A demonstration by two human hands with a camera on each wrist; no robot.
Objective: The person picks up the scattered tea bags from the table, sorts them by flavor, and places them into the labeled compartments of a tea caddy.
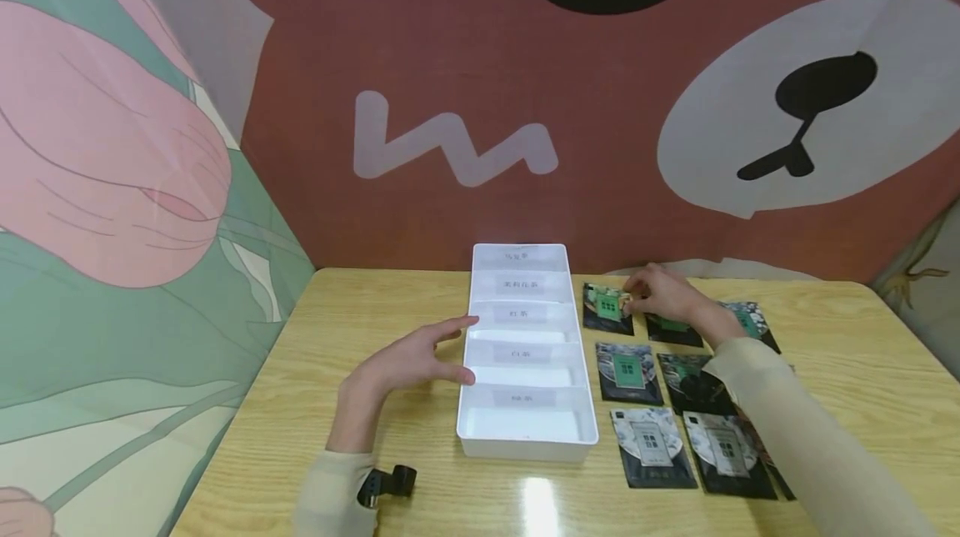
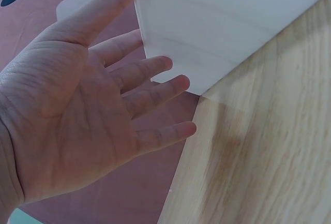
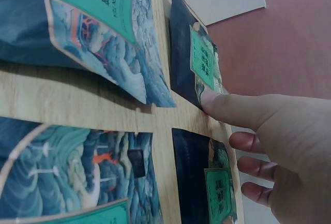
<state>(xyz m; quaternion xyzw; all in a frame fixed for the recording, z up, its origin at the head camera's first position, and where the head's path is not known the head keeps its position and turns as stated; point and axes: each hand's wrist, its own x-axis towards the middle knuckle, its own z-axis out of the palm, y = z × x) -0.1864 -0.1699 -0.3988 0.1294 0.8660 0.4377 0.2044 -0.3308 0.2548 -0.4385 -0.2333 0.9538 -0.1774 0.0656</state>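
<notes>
A white tray with a row of labelled compartments (image 1: 527,420) stands on the table. My left hand (image 1: 408,362) is at its left side, fingers spread, with the thumb and index fingertip at the rim; in the left wrist view the other fingers of that hand (image 2: 88,100) extend loosely beside the white wall. At the back right, my right hand (image 1: 667,295) pinches the right edge of a dark tea packet with a green label (image 1: 606,308). The right wrist view shows the thumb on that tea packet (image 3: 201,61); the index fingertip is hidden.
Several other tea packets lie in rows right of the tray, among them a green-labelled one (image 1: 628,372) and a white-labelled one (image 1: 652,447). My right forearm covers some of them. A printed cloth (image 1: 450,212) hangs behind the wooden table (image 1: 292,370).
</notes>
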